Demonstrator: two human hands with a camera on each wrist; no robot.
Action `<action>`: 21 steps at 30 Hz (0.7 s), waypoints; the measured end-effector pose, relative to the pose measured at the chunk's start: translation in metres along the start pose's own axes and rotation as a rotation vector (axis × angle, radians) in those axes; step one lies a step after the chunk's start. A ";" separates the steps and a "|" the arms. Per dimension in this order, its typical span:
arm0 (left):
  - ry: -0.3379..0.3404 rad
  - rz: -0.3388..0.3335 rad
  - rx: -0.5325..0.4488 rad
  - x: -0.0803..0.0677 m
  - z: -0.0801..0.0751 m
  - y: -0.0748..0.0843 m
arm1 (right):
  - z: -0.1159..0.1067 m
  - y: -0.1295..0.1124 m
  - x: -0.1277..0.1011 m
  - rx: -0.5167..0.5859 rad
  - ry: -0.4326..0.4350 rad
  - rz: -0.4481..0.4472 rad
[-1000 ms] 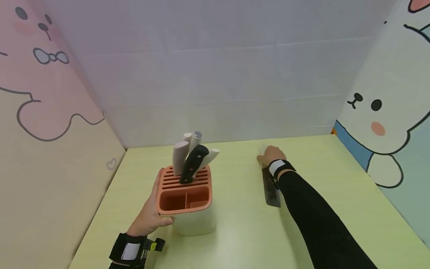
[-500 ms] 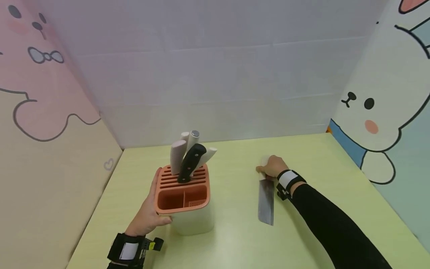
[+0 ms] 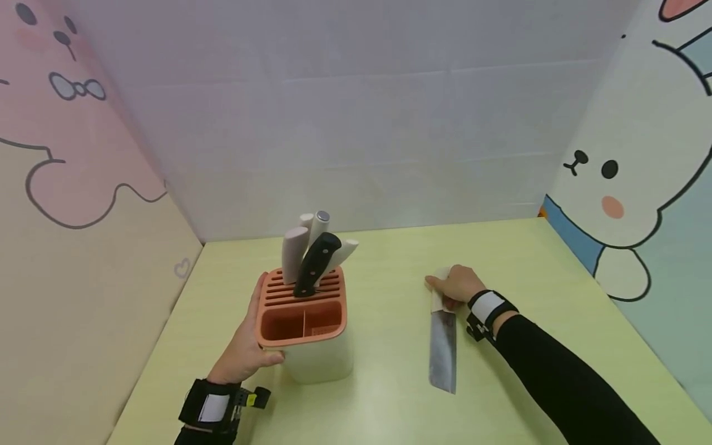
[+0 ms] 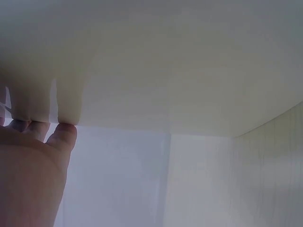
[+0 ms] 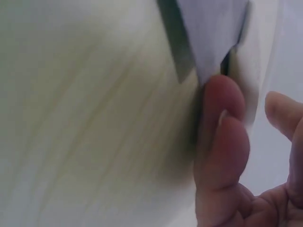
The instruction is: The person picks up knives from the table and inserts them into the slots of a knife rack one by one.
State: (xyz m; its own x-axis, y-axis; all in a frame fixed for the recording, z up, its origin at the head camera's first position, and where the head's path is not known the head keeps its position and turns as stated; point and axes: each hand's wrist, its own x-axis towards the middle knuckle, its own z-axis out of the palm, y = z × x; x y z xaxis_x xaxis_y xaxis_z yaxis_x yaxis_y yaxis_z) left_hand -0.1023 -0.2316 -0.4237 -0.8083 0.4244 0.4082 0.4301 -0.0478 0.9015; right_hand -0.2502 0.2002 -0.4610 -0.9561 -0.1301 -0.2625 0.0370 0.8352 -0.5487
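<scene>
In the head view, my left hand [image 3: 243, 349] holds the left side of a pale knife block [image 3: 319, 363] with an orange slotted top. Its thumb lies against the front wall, and the fingers reach along the side. The left wrist view shows fingertips [image 4: 66, 128] touching the smooth block wall [image 4: 156, 80]. To the right, my right hand [image 3: 460, 285] grips the white handle of a cleaver [image 3: 442, 352]. The broad blade points toward the near side of the table. In the right wrist view, fingers [image 5: 225, 146] lie against the handle near the blade [image 5: 213, 28], which is blurred.
A black-handled knife [image 3: 318, 264] and several white-handled tools [image 3: 293, 254] stand in the block's slots. In front of them the top has two open compartments [image 3: 282, 324]. The pale yellow table [image 3: 389, 296] meets a back wall [image 3: 367, 154] and cartoon-printed side panels [image 3: 612, 204].
My right hand has drawn back toward the near side with the cleaver, whose blade now extends closer to the table's front. The left hand and block stay in place.
</scene>
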 end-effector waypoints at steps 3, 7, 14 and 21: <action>-0.003 0.003 -0.014 0.000 0.000 0.001 | -0.001 -0.002 0.003 -0.015 0.007 0.005; -0.001 0.004 -0.010 0.000 0.000 0.002 | -0.002 -0.002 0.004 -0.006 0.011 0.010; -0.002 -0.001 -0.006 0.000 0.000 0.001 | -0.001 -0.001 0.003 0.023 0.024 0.047; -0.013 0.018 -0.027 0.000 0.000 0.001 | -0.007 0.004 0.004 0.135 -0.015 0.036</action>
State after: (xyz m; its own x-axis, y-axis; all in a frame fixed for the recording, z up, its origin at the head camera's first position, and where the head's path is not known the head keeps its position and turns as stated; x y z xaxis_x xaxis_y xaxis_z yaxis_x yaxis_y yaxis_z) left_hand -0.1023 -0.2317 -0.4226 -0.7950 0.4350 0.4228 0.4338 -0.0796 0.8975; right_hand -0.2558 0.2063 -0.4589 -0.9490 -0.1106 -0.2953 0.1105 0.7604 -0.6400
